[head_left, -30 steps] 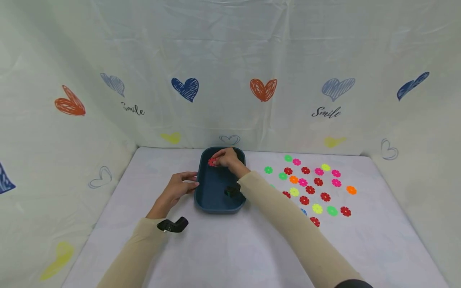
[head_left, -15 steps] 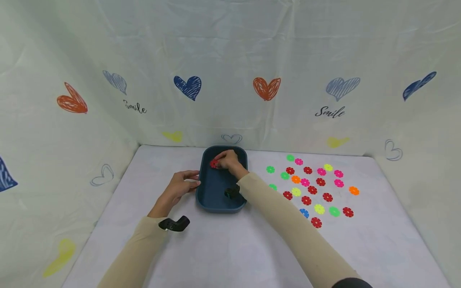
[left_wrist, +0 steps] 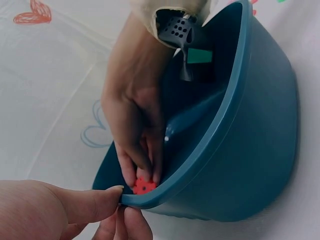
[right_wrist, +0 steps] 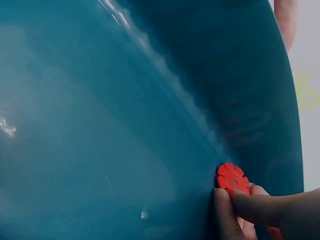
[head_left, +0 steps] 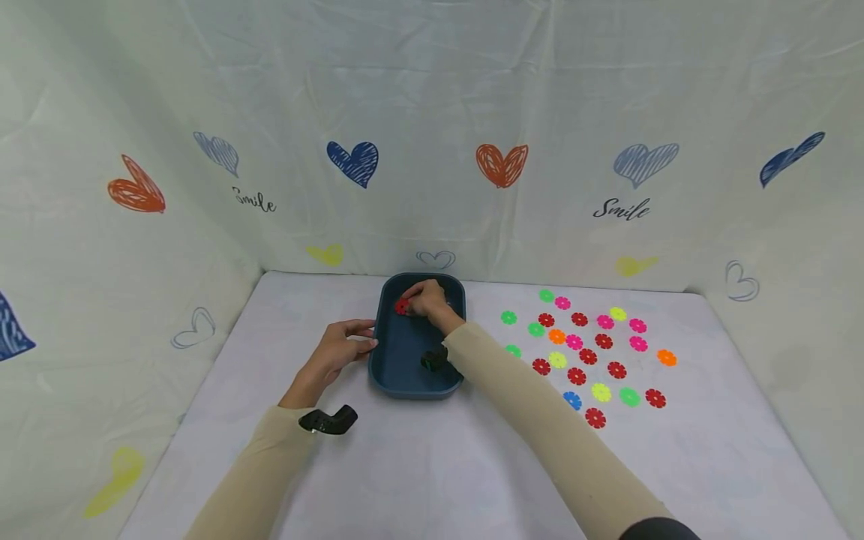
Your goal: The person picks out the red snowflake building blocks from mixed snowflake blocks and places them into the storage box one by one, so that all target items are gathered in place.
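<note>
A dark blue plastic tub with rounded corners stands near the table's back edge. My left hand pinches its left rim, thumb on the edge and fingers against the outside wall, as the left wrist view shows. Inside, toward the far left corner, my right hand pinches a red flower-shaped plastic disc with notched edges and a centre hole. In the right wrist view the disc is tilted on edge close to the tub's floor and wall, with its lower part hidden by thumb and fingers.
Several loose notched discs in red, pink, green, yellow, orange and blue, such as a blue disc, lie scattered right of the tub on the white table. My right forearm passes beside them. A sheet with printed hearts hangs behind.
The red disc has shifted very little inside the tub, still in my right hand. My left hand stays at the rim. The whole head view drifts slightly rightward.
</note>
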The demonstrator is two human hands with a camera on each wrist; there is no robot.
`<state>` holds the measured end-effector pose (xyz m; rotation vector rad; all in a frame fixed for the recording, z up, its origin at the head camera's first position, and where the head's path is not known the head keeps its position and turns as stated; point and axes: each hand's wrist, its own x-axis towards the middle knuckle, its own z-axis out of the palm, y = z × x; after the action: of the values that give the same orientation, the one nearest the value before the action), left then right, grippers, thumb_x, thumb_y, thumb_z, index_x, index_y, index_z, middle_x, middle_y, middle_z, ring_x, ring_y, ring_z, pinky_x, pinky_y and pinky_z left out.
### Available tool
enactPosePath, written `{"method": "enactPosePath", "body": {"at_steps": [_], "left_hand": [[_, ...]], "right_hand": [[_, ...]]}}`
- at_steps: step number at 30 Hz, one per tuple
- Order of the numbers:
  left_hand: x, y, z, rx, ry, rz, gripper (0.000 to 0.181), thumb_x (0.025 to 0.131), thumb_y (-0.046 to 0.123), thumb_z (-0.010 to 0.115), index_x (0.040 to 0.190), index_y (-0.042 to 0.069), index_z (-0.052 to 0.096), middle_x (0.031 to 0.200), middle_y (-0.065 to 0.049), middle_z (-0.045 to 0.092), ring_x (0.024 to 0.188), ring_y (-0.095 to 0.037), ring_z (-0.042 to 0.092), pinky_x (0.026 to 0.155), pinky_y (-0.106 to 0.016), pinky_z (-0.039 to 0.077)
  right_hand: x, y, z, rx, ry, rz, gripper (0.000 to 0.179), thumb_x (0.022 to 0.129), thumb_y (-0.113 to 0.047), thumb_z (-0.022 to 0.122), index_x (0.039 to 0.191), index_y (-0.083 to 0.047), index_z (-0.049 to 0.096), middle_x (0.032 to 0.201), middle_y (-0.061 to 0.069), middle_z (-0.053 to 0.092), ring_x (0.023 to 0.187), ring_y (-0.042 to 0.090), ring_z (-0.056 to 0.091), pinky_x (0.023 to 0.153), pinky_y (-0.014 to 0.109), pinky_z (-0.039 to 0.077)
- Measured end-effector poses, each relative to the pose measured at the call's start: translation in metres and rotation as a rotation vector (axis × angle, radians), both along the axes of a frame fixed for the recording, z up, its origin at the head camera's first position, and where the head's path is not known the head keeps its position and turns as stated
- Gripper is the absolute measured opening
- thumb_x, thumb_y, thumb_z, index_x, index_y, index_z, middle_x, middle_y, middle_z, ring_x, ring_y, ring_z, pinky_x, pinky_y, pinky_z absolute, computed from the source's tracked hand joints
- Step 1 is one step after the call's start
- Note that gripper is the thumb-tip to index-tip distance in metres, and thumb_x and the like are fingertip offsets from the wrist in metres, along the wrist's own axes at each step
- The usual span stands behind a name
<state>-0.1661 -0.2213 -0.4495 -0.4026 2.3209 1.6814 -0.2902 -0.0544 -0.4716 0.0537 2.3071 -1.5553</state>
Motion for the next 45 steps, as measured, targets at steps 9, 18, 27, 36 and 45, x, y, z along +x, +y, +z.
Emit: {"method": "enactPosePath", "body": {"at_steps": [9, 18, 27, 36, 45], "left_hand": [[0.000, 0.001, 0.001, -0.004, -0.006, 0.012, 0.048, 0.100, -0.004, 0.066, 0.147, -0.005, 0.057, 0.134, -0.026, 0.059, 0.093, -0.017, 0.065, 0.083, -0.028, 0.060], [0.001, 0.001, 0.003, -0.010, 0.006, 0.003, 0.048, 0.100, -0.003, 0.066, 0.147, -0.006, 0.056, 0.134, -0.027, 0.059, 0.093, -0.017, 0.065, 0.083, -0.029, 0.060], [0.002, 0.003, 0.003, -0.011, -0.007, 0.005, 0.048, 0.101, -0.004, 0.065, 0.147, -0.006, 0.056, 0.135, -0.027, 0.059, 0.097, -0.020, 0.066, 0.083, -0.028, 0.060], [0.001, 0.002, 0.002, -0.023, -0.005, -0.014, 0.048, 0.102, -0.003, 0.064, 0.149, -0.005, 0.055, 0.137, -0.027, 0.058, 0.100, -0.022, 0.065, 0.084, -0.026, 0.060], [0.002, -0.003, 0.002, -0.031, -0.007, -0.042, 0.051, 0.102, -0.001, 0.064, 0.152, -0.007, 0.051, 0.138, -0.029, 0.057, 0.096, -0.019, 0.064, 0.080, -0.022, 0.059]], "right_hand": [[-0.001, 0.001, -0.002, 0.002, 0.017, 0.020, 0.025, 0.088, 0.019, 0.069, 0.105, 0.004, 0.080, 0.109, 0.022, 0.073, 0.069, 0.013, 0.065, 0.068, 0.024, 0.060], [-0.001, 0.000, -0.003, 0.041, 0.031, 0.030, 0.027, 0.086, 0.019, 0.070, 0.102, 0.001, 0.082, 0.090, 0.011, 0.075, 0.067, 0.012, 0.062, 0.059, 0.022, 0.052], [0.003, 0.009, 0.000, 0.000, 0.052, 0.044, 0.031, 0.086, 0.020, 0.068, 0.107, 0.000, 0.080, 0.096, 0.012, 0.074, 0.079, 0.018, 0.065, 0.065, 0.023, 0.050], [0.007, 0.033, 0.022, -0.116, 0.061, 0.126, 0.031, 0.091, 0.018, 0.065, 0.119, 0.007, 0.074, 0.110, 0.021, 0.072, 0.089, 0.021, 0.069, 0.088, 0.036, 0.061], [0.022, 0.062, 0.049, -0.167, 0.010, 0.197, 0.033, 0.098, 0.010, 0.066, 0.131, 0.006, 0.069, 0.129, 0.026, 0.067, 0.109, 0.033, 0.072, 0.097, 0.038, 0.059]]}}
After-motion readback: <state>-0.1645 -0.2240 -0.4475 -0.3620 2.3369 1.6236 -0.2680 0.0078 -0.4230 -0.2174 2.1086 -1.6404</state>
